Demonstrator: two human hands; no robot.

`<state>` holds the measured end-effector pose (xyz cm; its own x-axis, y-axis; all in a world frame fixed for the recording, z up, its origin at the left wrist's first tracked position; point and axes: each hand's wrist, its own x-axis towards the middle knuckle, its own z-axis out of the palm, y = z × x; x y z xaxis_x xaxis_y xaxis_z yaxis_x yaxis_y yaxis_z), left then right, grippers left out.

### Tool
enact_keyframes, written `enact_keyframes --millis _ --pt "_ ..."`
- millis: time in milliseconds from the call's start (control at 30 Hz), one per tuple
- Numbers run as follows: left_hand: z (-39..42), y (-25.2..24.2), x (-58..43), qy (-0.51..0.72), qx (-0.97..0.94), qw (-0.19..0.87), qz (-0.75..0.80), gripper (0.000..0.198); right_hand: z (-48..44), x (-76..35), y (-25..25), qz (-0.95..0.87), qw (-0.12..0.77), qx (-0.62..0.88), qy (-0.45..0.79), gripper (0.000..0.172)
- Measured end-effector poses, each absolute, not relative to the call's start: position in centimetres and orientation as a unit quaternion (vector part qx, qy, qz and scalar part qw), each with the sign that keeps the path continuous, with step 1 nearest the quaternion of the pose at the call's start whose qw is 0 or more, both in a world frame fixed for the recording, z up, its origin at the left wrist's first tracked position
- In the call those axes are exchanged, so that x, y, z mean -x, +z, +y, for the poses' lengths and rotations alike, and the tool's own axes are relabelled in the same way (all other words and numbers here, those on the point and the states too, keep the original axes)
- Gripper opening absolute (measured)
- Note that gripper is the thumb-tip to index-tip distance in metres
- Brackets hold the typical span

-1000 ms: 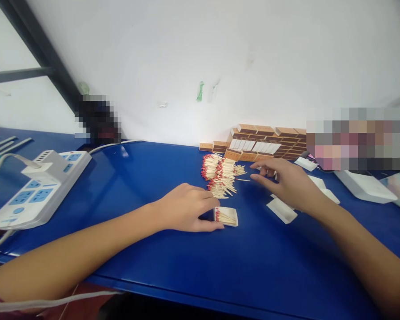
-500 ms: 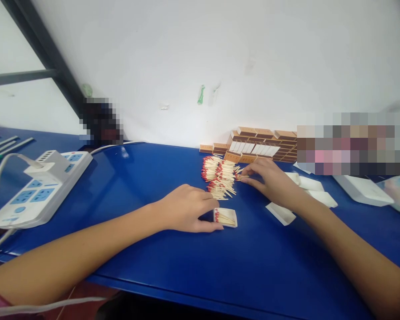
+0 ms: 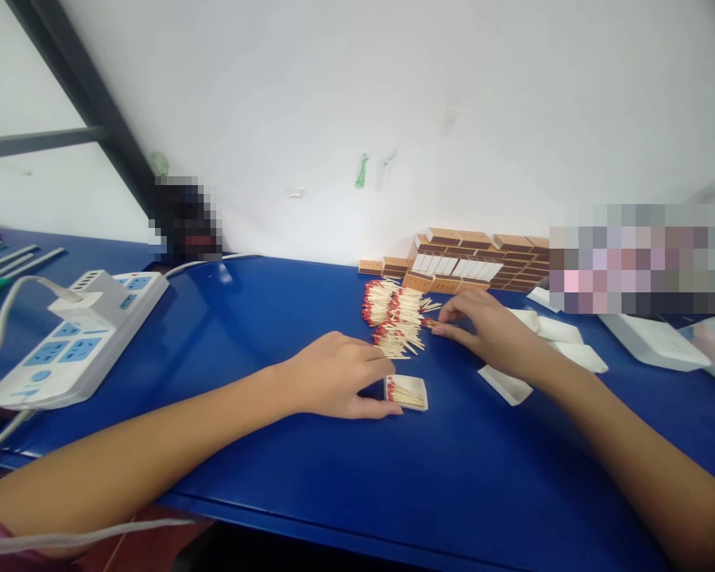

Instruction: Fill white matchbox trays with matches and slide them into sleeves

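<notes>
My left hand (image 3: 339, 377) rests on the blue table, its thumb and fingers bent around the left end of a small white matchbox tray (image 3: 415, 405). Several red-tipped matches (image 3: 403, 394) lie inside that tray. Just behind it spreads a pile of loose matches (image 3: 393, 306), most with their red heads to the left. At the pile's right edge my right hand (image 3: 488, 330) pinches a few matches (image 3: 430, 322) between thumb and fingers, red heads pointing left. How many it holds is hidden by the fingers.
Stacked brown matchboxes (image 3: 482, 254) line the white wall behind the pile. Right of my right hand lie several white trays (image 3: 560, 330), one tray (image 3: 505, 384) nearer me, and a larger white box (image 3: 655, 343). A white power strip (image 3: 75, 349) with cables sits left.
My right hand has shifted slightly toward me, and its pinch on the matches looks tighter. My left hand stays at the tray. The whole view has drifted slightly.
</notes>
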<state>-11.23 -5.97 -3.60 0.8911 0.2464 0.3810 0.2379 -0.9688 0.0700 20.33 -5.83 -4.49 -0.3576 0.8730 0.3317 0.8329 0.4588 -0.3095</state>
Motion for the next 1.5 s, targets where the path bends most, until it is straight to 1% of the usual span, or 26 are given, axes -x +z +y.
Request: enact_keyframes --millis 133,267,467,800,1100,1300,1500 --pt "-5.9 -3.6 11.2 0.199 -0.972 0.006 0.125 0.044 -5.9 -20.4 -4.6 -0.820 0.216 0.528 0.051 0.043" --pt "-5.9 -3.7 11.2 0.201 -0.972 0.004 0.120 0.045 -6.1 -20.2 -4.5 -0.816 0.221 0.531 0.061 0.049" --pt "-5.9 -3.6 11.2 0.204 -0.972 -0.001 0.118 0.043 -6.5 -20.4 -4.5 -0.804 0.203 0.553 0.087 0.053" --pt "-5.9 -3.6 11.2 0.192 -0.973 0.007 0.127 0.044 -7.1 -20.3 -4.0 -0.810 0.191 0.549 0.080 0.057" --pt "-5.8 -3.6 11.3 0.195 -0.972 0.007 0.128 0.044 -7.4 -20.1 -4.3 -0.816 0.196 0.540 0.062 0.054" --pt "-5.8 -3.6 11.3 0.199 -0.972 0.001 0.126 0.044 -7.4 -20.2 -4.5 -0.825 0.190 0.531 0.043 0.046" --pt "-5.7 -3.6 11.4 0.205 -0.971 0.000 0.127 0.043 -7.4 -20.2 -4.8 -0.825 0.187 0.532 0.030 0.045"
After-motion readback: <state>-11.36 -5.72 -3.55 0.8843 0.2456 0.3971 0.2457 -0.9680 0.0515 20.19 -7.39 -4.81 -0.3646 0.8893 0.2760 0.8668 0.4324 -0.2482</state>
